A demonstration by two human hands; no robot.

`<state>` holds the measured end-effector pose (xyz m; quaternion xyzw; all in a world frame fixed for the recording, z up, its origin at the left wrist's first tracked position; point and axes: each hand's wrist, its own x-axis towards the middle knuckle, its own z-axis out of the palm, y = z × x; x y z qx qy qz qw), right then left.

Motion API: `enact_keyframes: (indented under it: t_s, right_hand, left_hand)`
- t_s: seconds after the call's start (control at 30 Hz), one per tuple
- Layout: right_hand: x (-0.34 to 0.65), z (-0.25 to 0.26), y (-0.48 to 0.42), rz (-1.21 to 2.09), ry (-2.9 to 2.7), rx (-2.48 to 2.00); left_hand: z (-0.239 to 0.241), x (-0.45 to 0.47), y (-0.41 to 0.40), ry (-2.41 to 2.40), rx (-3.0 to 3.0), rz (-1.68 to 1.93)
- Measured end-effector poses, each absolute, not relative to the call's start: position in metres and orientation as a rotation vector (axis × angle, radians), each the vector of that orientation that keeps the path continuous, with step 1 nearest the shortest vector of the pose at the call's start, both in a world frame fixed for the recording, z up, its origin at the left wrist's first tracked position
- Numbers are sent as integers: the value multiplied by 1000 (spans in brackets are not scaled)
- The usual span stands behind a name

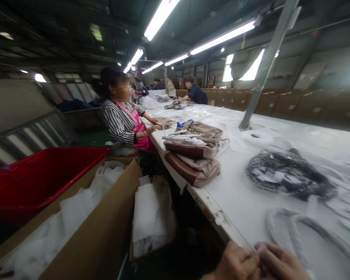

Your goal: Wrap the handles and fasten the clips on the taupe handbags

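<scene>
At the near edge of the table, low in the head view, my left hand (pixel 236 261) and my right hand (pixel 281 262) meet with closed fingers. Something small and whitish shows at their fingertips, but blur hides what it is. Right of them lie pale wrapped strap-like loops (pixel 301 233) on the white tabletop (pixel 230 190). Beyond these is a dark, glittery bundle (pixel 288 175), probably in clear plastic, with white slips on it. Farther along the table edge sits a stack of beige-and-brown bags (pixel 192 167) with white-wrapped straps on top.
A co-worker in a striped top (pixel 119 120) handles items at the table's left side; another person in dark clothes (pixel 196 93) leans over farther back. A metal post (pixel 268 66) rises from the table. At left stand a red bin (pixel 49 171) and cardboard boxes (pixel 105 225) holding white sheets.
</scene>
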<state>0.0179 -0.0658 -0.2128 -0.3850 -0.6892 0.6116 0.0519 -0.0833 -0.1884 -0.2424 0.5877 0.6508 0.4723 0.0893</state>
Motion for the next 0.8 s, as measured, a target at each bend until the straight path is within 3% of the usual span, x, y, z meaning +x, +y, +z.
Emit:
enact_keyframes:
  t_s: [0.23, 0.4, 0.8]
  right_hand:
    - [10, -184, -74, 1598, -2080, -1195]
    - [17, -192, -78, 1724, -2006, -1115]
    - [20, -195, -85, 1757, -1875, -992]
  left_hand:
    - [-247, -83, -187, 1749, 1758, 1579]
    - [-246, -94, -180, 1604, 980, 1496]
    - [-230, -106, -179, 1369, 1026, 1321]
